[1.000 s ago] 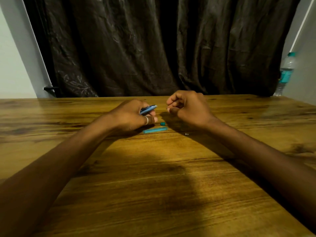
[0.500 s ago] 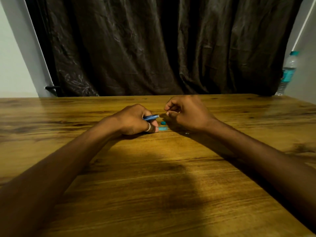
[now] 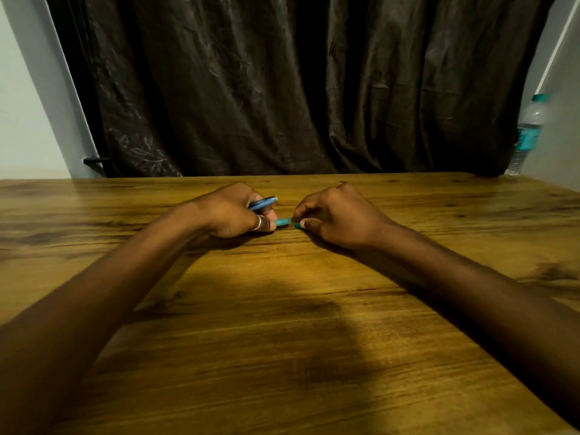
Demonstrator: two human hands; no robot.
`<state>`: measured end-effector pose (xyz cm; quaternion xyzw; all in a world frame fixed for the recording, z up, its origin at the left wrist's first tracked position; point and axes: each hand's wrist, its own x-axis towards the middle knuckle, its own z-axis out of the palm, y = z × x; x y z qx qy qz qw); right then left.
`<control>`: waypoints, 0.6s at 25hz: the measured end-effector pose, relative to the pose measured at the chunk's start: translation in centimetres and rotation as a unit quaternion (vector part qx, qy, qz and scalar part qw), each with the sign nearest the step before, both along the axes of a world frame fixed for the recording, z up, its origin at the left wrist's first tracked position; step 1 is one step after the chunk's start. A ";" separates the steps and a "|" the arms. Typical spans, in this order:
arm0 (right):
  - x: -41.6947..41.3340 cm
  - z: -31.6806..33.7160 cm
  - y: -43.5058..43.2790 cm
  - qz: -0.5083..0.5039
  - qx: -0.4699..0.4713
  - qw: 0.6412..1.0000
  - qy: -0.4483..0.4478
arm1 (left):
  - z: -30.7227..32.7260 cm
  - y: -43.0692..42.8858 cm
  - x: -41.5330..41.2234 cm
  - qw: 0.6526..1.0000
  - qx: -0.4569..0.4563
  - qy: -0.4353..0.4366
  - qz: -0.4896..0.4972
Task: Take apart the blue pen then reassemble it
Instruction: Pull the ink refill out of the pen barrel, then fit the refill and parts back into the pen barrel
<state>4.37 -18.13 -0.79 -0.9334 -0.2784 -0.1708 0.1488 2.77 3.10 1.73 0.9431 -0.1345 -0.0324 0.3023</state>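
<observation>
Wood-grain table (image 3: 282, 340) runs back to a dark curtain (image 3: 282, 89). Compared with a second ago, the left hand (image 3: 232, 211) has sunk lower and the right hand (image 3: 335, 215) has dropped from mid-air onto the tabletop. The left hand, with a ring (image 3: 258, 222) on one finger, grips the blue pen barrel (image 3: 263, 203) in curled fingers, its glossy rounded end poking out to the right. Just below it, a short teal pen piece (image 3: 284, 221) lies on the wood between the hands, its right end pinched by the right thumb and fingertips. A water bottle (image 3: 528, 130) stands far right.
</observation>
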 end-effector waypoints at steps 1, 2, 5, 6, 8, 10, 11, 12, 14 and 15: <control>0.0 -0.1 0.0 0.000 -0.003 1.000 0.003 | 0.2 0.1 -0.1 1.000 -0.002 0.000 0.006; 0.1 -0.1 0.0 -0.001 -0.004 1.000 0.007 | 0.3 0.1 -0.2 1.000 -0.005 -0.002 0.012; 0.0 -0.2 0.1 -0.005 -0.009 1.000 0.009 | 0.5 0.2 -0.3 1.000 -0.011 -0.011 0.022; -0.2 -0.1 0.2 -0.006 -0.005 1.000 0.012 | 0.6 0.1 -0.4 1.000 -0.015 -0.012 0.024; -0.5 0.2 0.3 -0.014 0.010 1.000 0.017 | 0.6 0.0 -0.6 0.999 -0.032 -0.016 0.028; -1.0 0.7 0.3 -0.025 0.050 0.998 0.028 | 0.7 0.0 -0.7 0.999 -0.035 -0.018 0.025; -1.1 0.8 0.4 -0.027 0.092 0.995 0.042 | 0.8 0.0 -0.7 0.999 -0.035 -0.018 0.024; -1.1 1.0 0.4 -0.027 0.141 0.988 0.057 | 0.9 0.0 -0.7 0.999 -0.042 -0.018 0.024; -1.0 1.2 0.6 -0.034 0.239 0.967 0.079 | 1.0 0.1 -0.6 0.997 -0.074 -0.011 0.032; -0.9 1.4 0.7 -0.035 0.282 0.954 0.096 | 1.0 0.1 -0.5 0.995 -0.089 -0.008 0.036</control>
